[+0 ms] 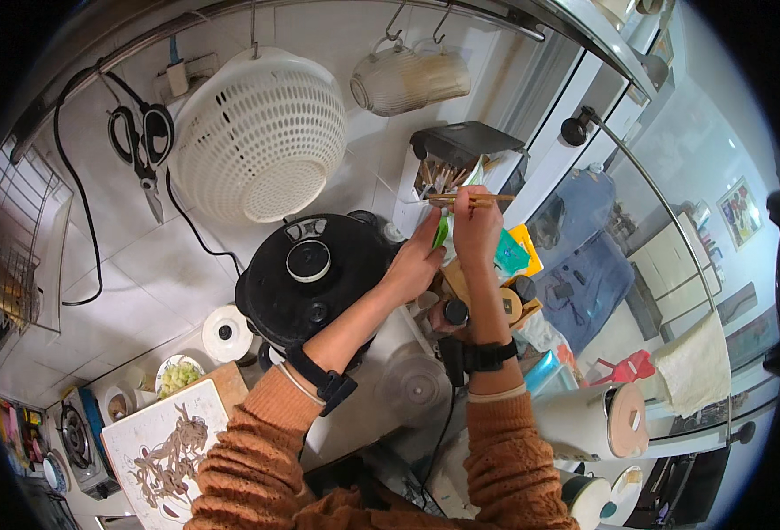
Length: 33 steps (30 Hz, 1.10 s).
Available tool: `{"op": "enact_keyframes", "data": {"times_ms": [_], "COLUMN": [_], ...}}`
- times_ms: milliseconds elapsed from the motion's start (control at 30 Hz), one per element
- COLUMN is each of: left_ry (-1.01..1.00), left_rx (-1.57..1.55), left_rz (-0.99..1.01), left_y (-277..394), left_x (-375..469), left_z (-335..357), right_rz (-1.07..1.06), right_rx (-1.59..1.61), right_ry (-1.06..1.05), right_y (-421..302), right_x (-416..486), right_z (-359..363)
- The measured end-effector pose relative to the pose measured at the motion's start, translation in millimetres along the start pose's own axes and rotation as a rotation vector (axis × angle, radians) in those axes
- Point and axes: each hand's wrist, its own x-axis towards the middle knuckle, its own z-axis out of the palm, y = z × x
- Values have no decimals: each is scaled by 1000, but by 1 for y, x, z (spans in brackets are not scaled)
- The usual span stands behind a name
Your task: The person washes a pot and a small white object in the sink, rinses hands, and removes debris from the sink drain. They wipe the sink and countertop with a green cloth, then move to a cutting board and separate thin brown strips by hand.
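My right hand (pixel 478 222) is closed around a pair of wooden chopsticks (pixel 475 198), held roughly level in front of a utensil holder (pixel 411 179) with a dark lid. Several chopsticks and other utensils stand in that holder. Close beside it, my left hand (pixel 418 262) grips a small green object (pixel 441 230), too covered by the fingers to name. Below and left of the hands stands a black electric cooker (pixel 350 265) with its lid on.
A white plastic colander (pixel 264 126) and kitchen scissors (pixel 141 156) hang on the wall. Sliced meat lies on a white cutting board (pixel 118 437) at lower left, near a plate of chopped greens (pixel 178 376). Jars and packets crowd the counter below my right hand. A beige bin (pixel 569 421) stands at right.
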Motion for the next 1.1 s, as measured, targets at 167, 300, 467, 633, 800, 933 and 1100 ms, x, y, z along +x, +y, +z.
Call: {"op": "enact_keyframes", "data": {"times_ms": [167,300,467,633,800,933,1100], "left_ry": [24,15,100,169,174,235,203], "left_rx": [-34,-302,-280,80,115,99,145], "left_rz": [85,-21,-58,215,72,227,95], "left_y": [-19,-31,-25,-3,-7,-12,-7], "left_x": [20,35,44,46,50,55,42], "left_z": [8,16,3,-4,-6,5,17], "right_rz": [34,28,-48,5,-16,292,-156], "right_rx": [-25,-71,-275,-296,9,431,-313], "right_ry": [-33,-66,-205,-271,-181,-365,-419], "right_y": [13,22,46,54,50,64,95], "right_x": [7,11,10,17,13,14,26], "right_z": [20,30,51,60,39,44,58]}}
